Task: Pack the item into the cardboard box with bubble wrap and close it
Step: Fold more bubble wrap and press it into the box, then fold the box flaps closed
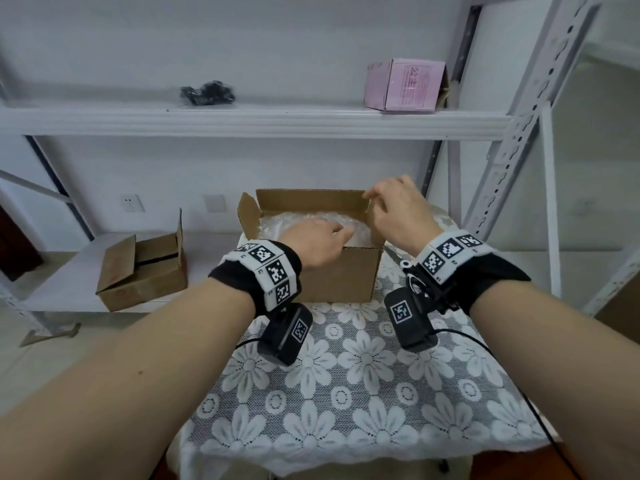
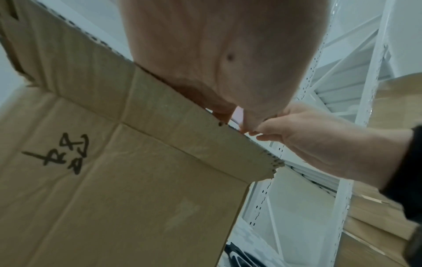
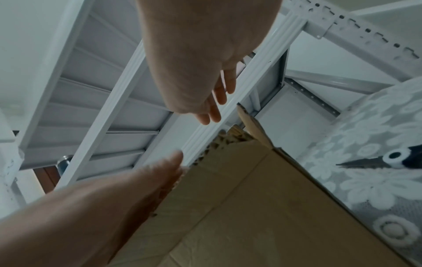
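Note:
An open cardboard box stands on the flower-lace tablecloth with its flaps upright. Bubble wrap fills its inside, and no item shows beneath it. My left hand reaches over the near wall, its fingers lying on the wrap. My right hand is at the far right corner and pinches the top of an upright flap there. The left wrist view has the box from outside, with black writing on it, and my right hand at the flap edge. The right wrist view looks along the box.
Scissors lie on the cloth just right of the box. A second cardboard box sits on the low shelf to the left. On the upper shelf are a pink box and a black bundle. A metal shelf post rises at the right.

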Motion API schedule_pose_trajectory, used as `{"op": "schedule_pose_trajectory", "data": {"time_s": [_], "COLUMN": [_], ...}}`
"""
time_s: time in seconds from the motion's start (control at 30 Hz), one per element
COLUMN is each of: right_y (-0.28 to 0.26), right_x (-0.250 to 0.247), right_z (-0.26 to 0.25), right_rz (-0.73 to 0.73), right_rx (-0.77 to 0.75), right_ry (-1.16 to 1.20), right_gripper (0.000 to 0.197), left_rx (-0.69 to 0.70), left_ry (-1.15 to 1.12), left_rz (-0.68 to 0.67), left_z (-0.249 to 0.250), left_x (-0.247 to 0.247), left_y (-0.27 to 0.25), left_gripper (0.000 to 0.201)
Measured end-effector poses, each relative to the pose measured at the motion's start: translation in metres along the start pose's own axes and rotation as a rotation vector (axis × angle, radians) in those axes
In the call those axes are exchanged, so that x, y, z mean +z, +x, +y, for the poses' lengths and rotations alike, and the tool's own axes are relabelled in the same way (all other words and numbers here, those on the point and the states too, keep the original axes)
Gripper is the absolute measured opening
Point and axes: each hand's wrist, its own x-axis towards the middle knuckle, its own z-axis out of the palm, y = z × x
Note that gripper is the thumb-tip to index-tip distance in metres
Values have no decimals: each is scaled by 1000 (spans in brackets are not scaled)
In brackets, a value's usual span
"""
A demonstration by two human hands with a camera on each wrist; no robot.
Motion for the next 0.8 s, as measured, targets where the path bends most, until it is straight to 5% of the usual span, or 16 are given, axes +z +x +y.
{"op": "schedule_pose_trajectory", "data": {"time_s": [0.1, 0.27, 0.53, 0.63, 0.8], "right_y": [19, 42, 56, 60, 60], "right_x": [6, 10, 27, 29, 41], "right_z": [-1, -8, -25, -35, -54], "right_rz": [-129, -394, -677, -778, -788], "right_rx": [-31, 49, -9, 7, 7], "right_ry": [-18, -67, -270, -306, -393], "right_gripper": [28, 47, 125, 137, 140], "left_rx": [-7, -32, 21, -14, -177], "left_ry": [-11, -11, -45, -65, -175], "left_rz": [20, 52, 555, 689, 685], "left_z": [-7, -20, -56, -74, -90], "left_x": [0, 7, 16, 17, 22], "left_y": [0, 1, -19, -27, -35], "left_gripper": [44, 57, 74, 73, 83]}}
